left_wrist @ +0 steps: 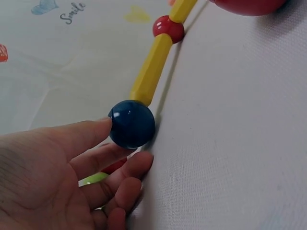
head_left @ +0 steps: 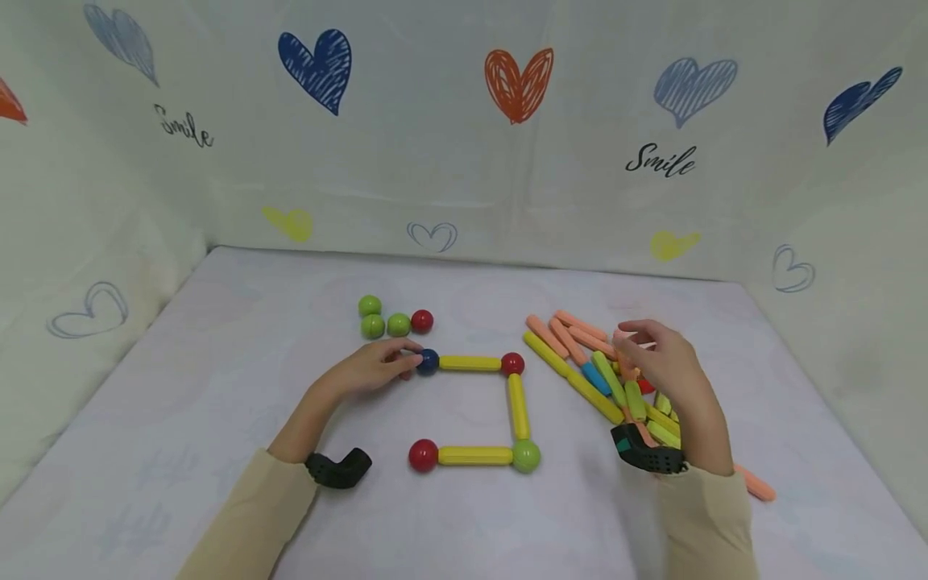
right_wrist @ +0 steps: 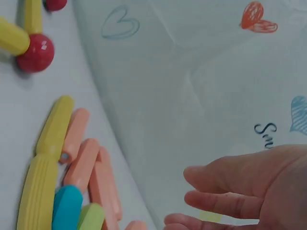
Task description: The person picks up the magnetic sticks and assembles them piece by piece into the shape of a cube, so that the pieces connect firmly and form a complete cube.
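My left hand (head_left: 380,366) pinches a blue ball (left_wrist: 132,124) between thumb and fingers. A yellow rod (head_left: 470,363) joins that ball to a red ball (head_left: 512,364). From there a second yellow rod (head_left: 518,406) runs down to a green ball (head_left: 526,456), and a third yellow rod (head_left: 474,456) ends at another red ball (head_left: 424,456). Together they outline a square with its left side open. My right hand (head_left: 663,358) hovers over a heap of rods with nothing between its fingers. Among the heap are pink rods (right_wrist: 80,163), yellow rods (right_wrist: 38,191) and a blue rod (right_wrist: 67,206).
Behind the left hand, several green balls (head_left: 373,326) and one red ball (head_left: 422,321) sit loose on the white table (head_left: 275,322). One pink rod (head_left: 754,482) lies beside my right forearm. A white curtain (head_left: 435,161) printed with hearts closes off the back.
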Demonstrator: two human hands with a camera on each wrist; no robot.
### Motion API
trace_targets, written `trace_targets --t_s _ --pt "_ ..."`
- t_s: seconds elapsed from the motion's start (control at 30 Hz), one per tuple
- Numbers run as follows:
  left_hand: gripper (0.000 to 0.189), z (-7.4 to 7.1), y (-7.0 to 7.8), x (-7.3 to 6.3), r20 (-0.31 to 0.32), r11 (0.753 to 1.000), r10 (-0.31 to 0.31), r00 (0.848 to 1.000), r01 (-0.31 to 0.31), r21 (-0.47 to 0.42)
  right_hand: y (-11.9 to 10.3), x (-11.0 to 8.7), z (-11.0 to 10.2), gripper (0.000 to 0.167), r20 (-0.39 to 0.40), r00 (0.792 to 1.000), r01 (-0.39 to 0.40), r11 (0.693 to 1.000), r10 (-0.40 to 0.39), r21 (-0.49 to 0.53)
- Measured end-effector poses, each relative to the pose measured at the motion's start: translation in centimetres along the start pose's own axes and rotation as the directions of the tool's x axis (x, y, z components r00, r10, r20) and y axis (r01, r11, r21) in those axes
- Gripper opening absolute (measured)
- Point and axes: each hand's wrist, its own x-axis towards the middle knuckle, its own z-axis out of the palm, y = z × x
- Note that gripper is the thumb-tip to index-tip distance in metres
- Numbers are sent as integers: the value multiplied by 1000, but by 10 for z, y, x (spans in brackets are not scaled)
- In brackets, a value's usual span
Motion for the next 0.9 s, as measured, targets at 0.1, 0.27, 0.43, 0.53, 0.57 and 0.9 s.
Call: trace_targets --t_s 0.1,0.27,0.43,0.53,0.57,0.9 --pt "36 0 1 0 7 1000 -6 1000 6 -2 14 0 4 55 12 996 -94 995 94 -24" --pt "36 -1 1 1 9 1000 -4 1000 4 -2 30 3 7 59 14 980 -197 980 198 -22" --pt "36 0 0 3 1 1000 -4 1000 4 -17 38 8 12 62 46 971 -236 972 236 -5" --pt "37 1 0 4 -11 999 -8 1000 8 -32 43 11 15 60 49 971 -234 972 236 -34" --pt "37 2 0 3 -15 999 -13 1000 12 -37 45 11 15 58 51 970 -237 970 240 -46" --pt "36 6 -2 -2 -41 997 -33 999 30 -70 45 10 14 57 45 964 -261 965 262 -43"
